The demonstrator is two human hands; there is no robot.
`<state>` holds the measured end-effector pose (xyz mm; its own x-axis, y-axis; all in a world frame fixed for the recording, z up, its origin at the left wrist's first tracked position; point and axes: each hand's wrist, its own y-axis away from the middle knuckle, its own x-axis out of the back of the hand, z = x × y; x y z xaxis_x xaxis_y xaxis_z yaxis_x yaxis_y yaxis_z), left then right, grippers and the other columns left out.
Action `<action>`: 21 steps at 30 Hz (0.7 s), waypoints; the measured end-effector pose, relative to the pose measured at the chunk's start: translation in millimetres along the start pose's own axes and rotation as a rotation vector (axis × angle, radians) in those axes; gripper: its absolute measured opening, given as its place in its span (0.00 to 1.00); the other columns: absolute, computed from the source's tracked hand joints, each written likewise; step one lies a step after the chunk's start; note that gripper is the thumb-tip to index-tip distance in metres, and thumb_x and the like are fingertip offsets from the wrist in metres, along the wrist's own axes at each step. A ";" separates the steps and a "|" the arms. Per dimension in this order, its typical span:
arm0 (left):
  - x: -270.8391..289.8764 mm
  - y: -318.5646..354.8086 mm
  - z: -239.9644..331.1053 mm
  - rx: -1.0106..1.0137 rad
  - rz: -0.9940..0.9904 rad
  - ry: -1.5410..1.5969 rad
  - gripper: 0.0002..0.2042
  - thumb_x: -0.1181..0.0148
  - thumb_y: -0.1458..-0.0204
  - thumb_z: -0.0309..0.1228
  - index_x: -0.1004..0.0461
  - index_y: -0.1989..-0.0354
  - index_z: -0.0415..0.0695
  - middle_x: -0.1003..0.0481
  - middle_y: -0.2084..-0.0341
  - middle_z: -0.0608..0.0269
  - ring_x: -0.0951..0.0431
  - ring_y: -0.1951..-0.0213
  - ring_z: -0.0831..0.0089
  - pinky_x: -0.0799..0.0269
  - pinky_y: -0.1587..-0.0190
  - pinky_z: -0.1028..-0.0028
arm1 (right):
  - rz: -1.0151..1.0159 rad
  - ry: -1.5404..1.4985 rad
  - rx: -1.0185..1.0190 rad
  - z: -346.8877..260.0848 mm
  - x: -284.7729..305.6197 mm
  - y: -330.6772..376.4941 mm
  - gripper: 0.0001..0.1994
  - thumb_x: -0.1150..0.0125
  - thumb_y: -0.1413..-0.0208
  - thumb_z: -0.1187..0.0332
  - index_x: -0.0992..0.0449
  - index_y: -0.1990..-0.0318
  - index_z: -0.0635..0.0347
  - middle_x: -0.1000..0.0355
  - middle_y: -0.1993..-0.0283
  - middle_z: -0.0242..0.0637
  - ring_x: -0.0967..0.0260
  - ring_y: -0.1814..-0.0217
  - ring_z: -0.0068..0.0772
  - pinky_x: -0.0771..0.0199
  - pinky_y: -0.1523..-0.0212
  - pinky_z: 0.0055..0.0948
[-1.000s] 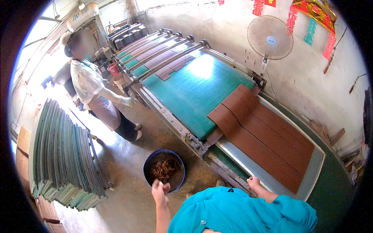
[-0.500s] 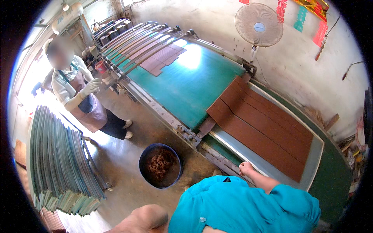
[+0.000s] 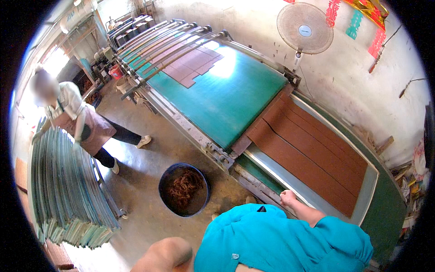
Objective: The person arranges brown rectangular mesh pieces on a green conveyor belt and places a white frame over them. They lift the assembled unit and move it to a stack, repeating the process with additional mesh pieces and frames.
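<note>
My right hand [image 3: 287, 198] is closed in a fist at the near long edge of a pale framed tray [image 3: 330, 209]. Whatever its fingers may grip is hidden. Brown sheet strips [image 3: 312, 156] lie side by side on the tray, split by long dark cuts. Their far-left ends reach the brown end plate [image 3: 244, 138] of a green conveyor belt [image 3: 217, 99]. At the lower edge a bare bent limb shows beside my teal clothing [image 3: 272, 235]; my left hand is out of sight.
A dark tub [image 3: 183, 190] of brown scraps stands on the floor. A co-worker [image 3: 77, 118] leans over a stack of upright green-grey frames [image 3: 72, 186] at left. Perforated brown pieces [image 3: 186, 65] lie under the rollers. A fan [image 3: 304, 29] stands by the wall.
The brown strips' raised left ends have dropped flatter and lie nearer the end plate. The perforated pieces have moved slightly toward me. The co-worker has stepped left to the frames. My right hand stays put.
</note>
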<state>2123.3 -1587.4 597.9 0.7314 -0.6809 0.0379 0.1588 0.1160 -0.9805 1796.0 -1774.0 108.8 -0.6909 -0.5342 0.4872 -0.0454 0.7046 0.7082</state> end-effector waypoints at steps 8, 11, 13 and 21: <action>1.9 18.9 41.7 0.079 0.025 0.032 0.09 0.59 0.50 0.21 0.29 0.74 0.39 0.30 0.77 0.60 0.30 0.79 0.72 0.29 0.59 0.65 | 0.003 0.056 -0.005 -11.6 -22.1 11.3 0.09 0.54 0.51 0.73 0.27 0.66 0.63 0.29 0.77 0.38 0.30 0.81 0.28 0.28 0.83 0.29; 5.8 23.0 51.4 0.063 0.006 0.110 0.09 0.59 0.50 0.22 0.30 0.74 0.38 0.30 0.77 0.58 0.29 0.78 0.72 0.28 0.60 0.66 | 0.007 0.039 -0.033 -10.9 -35.0 16.6 0.08 0.52 0.51 0.73 0.27 0.66 0.63 0.29 0.77 0.38 0.29 0.81 0.28 0.28 0.83 0.30; 9.7 23.8 59.8 0.066 -0.013 0.165 0.09 0.59 0.50 0.22 0.30 0.75 0.38 0.29 0.77 0.57 0.29 0.77 0.71 0.28 0.61 0.67 | -0.002 0.004 -0.044 -20.4 -46.3 27.9 0.08 0.52 0.51 0.73 0.27 0.66 0.63 0.28 0.77 0.38 0.29 0.82 0.28 0.28 0.83 0.30; 22.5 50.1 115.5 0.053 0.115 0.160 0.10 0.59 0.50 0.24 0.30 0.76 0.37 0.30 0.79 0.54 0.28 0.77 0.67 0.28 0.68 0.67 | -0.021 0.097 0.012 -23.0 -85.1 49.7 0.08 0.51 0.53 0.71 0.27 0.67 0.63 0.28 0.76 0.37 0.29 0.80 0.29 0.29 0.82 0.30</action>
<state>2224.3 -1513.4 571.9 0.6323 -0.7669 -0.1094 0.1179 0.2349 -0.9648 1869.1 -1704.2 114.2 -0.6165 -0.5914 0.5199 -0.0686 0.6981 0.7127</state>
